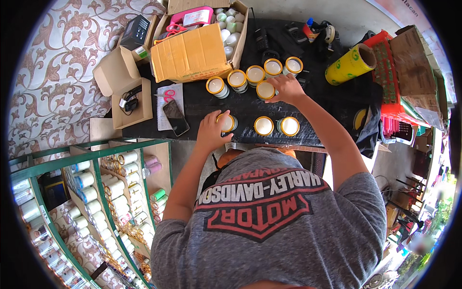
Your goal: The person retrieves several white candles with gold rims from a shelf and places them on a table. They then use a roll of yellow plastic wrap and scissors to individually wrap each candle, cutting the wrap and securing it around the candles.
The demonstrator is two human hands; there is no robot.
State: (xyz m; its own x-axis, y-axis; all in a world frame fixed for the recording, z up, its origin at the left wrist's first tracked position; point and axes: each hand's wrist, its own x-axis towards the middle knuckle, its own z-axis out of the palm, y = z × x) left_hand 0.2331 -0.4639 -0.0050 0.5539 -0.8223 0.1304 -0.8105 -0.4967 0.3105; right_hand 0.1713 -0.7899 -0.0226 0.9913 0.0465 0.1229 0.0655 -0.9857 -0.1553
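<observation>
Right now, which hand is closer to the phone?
Left. The left hand, at a candle, is just right of the phone; the right hand is farther right, at another candle.

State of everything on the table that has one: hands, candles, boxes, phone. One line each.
Left hand: curled around a candle
Right hand: fingers on another candle
Other seven candles: unlit, upright
Phone: lying screen up, looks dark
Small box: open
Large box: open, well filled
</observation>
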